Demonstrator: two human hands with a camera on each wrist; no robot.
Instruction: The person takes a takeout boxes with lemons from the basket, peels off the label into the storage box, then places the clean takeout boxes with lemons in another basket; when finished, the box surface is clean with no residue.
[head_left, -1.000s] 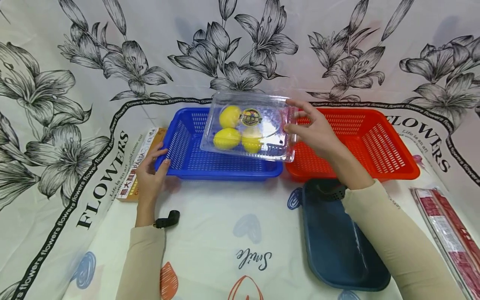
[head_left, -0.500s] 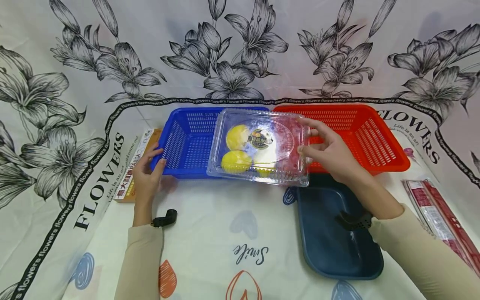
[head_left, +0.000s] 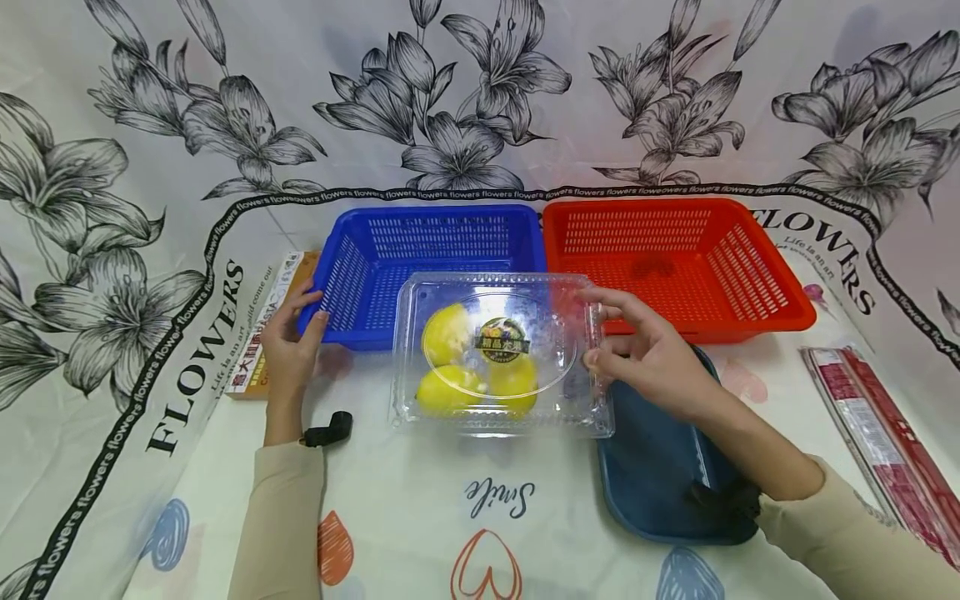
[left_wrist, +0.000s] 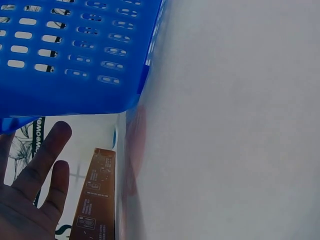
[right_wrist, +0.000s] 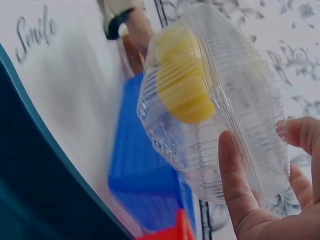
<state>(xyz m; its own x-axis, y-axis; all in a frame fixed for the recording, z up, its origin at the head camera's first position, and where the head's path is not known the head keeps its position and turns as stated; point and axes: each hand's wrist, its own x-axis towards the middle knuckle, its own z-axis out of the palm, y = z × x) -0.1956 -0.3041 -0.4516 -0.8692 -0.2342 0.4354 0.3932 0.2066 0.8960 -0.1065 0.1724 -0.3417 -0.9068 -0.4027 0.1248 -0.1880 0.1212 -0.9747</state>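
My right hand (head_left: 660, 358) pinches the right end of a clear plastic clamshell box (head_left: 558, 400), thumb on the near side. Three yellow lemons (head_left: 450, 390) show inside, and a dark round label sits on the lid. The box is held up in front of the baskets; in the right wrist view the ribbed clamshell (right_wrist: 240, 115) leans between thumb and fingers. My left hand (head_left: 288, 346) holds the left rim of a blue plastic basket (head_left: 352, 340); in the left wrist view two fingers (left_wrist: 42, 162) extend loosely below its rim. The other fingertips are mostly cut off there.
A red basket (head_left: 780, 275) stands against the blue one's right side. Below it lies a dark teal tray (head_left: 645, 492), partly under my right arm. A pasta box (head_left: 258, 350) is behind my left hand; a red and clear packet (head_left: 877, 442) lies far right.
My right hand has brought the clamshell of lemons down and toward me, from over the blue basket to in front of it. The left hand stays on the rim.
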